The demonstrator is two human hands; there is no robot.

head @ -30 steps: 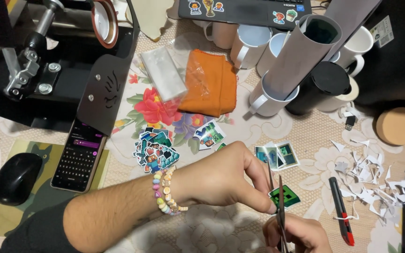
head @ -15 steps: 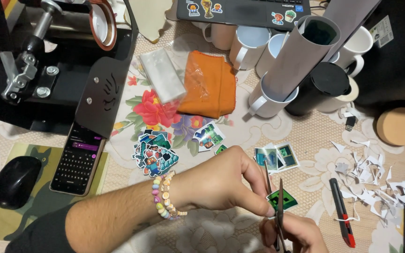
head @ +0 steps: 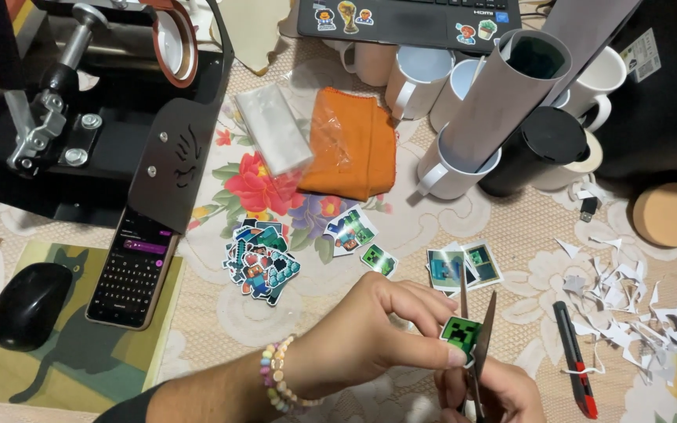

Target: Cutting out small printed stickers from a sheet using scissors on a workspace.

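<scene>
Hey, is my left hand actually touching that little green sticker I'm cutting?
Touching. The head view shows the left hand pinching the green sticker by its lower edge, fingertip pressed onto it, between the open blades of the scissors held by the right hand.

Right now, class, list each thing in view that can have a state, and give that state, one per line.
scissors: blades open, around the sticker
green sticker: pinched in the left hand
right hand: holding the scissors
phone: screen lit, keyboard showing
utility knife: lying unused
black mug: upright
</scene>
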